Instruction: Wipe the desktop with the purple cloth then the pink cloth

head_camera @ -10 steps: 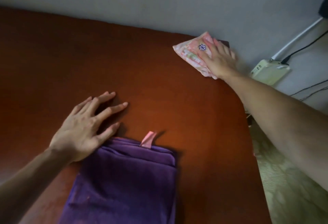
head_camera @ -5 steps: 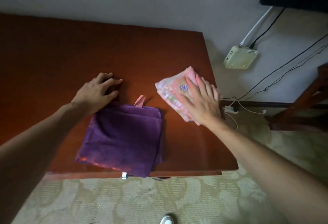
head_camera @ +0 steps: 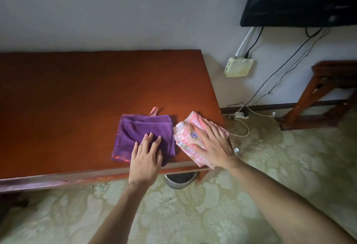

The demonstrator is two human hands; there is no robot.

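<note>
Head view: the right hand (head_camera: 213, 144) is lying flat, fingers spread, pressing on the folded pink cloth (head_camera: 186, 141) at the near right corner of the table (head_camera: 81, 93). The cloth's near edge is overhanging the table's front edge at about 5 o'clock from the table's centre. The left hand (head_camera: 146, 156) is resting palm down, fingers released and extended, on the near right corner of the folded purple cloth (head_camera: 135, 131), without gripping it. The purple cloth is lying just beside the pink one, at its 9 o'clock, edges almost touching, with a small pink loop (head_camera: 154, 110) pointing toward 12 o'clock.

Judgement: the pink-cloth wipe, the second step, is in hand, with the stroke reaching the table's front edge. The next move calls for steady downward pressure while steering the pink cloth toward 11 o'clock across the bare table, so that it is not slipping off the edge toward the metal bin (head_camera: 179, 181) below.
</note>
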